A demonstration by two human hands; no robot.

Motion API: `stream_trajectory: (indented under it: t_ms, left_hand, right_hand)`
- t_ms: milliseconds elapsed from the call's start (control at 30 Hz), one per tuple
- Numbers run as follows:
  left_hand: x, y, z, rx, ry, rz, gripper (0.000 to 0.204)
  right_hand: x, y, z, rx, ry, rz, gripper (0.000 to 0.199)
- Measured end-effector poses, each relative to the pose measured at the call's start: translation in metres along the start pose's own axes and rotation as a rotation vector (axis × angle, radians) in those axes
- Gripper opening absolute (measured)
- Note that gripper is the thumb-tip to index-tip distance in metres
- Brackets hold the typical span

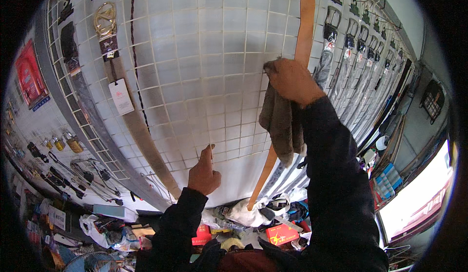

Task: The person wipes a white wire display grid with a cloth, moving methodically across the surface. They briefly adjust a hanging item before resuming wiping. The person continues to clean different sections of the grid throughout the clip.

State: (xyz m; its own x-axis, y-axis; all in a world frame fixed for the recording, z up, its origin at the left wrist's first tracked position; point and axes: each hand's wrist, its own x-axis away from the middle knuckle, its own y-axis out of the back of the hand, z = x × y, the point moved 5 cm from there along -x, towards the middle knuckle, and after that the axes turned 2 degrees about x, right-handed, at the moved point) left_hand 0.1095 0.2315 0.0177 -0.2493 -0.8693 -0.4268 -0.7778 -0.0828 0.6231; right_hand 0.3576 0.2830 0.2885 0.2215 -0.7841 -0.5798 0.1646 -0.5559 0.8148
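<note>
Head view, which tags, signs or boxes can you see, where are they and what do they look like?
Hang tag: white rectangle on the tan belt, upper left.
Sign: red panel, far left wall.
Box: red carton, bottom centre, below the right hand's grey cloth.

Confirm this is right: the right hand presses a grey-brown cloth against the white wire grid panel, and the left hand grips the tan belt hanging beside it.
Not quite. In the head view the left hand grips nothing; its forefinger touches the white wire grid panel. The right hand does press the grey-brown cloth there, beside the tan belt.
</note>
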Motion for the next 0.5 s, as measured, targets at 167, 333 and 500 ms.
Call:
stream_trajectory:
  t_ms: [167,333,500]
  left_hand:
    - [0.001,-0.001,0.001,0.009,-0.004,0.0,0.079]
    - [0.001,-0.001,0.004,-0.041,0.029,0.012,0.081]
    - [0.004,-0.001,0.006,-0.034,0.062,0.041,0.084]
  right_hand:
    - [-0.003,-0.003,-0.006,0.038,-0.079,0.078,0.036]
    - [0.046,-0.023,-0.001,-0.307,-0.202,-0.324,0.031]
    - [0.062,-0.044,0.003,-0.867,-0.131,-0.471,0.031]
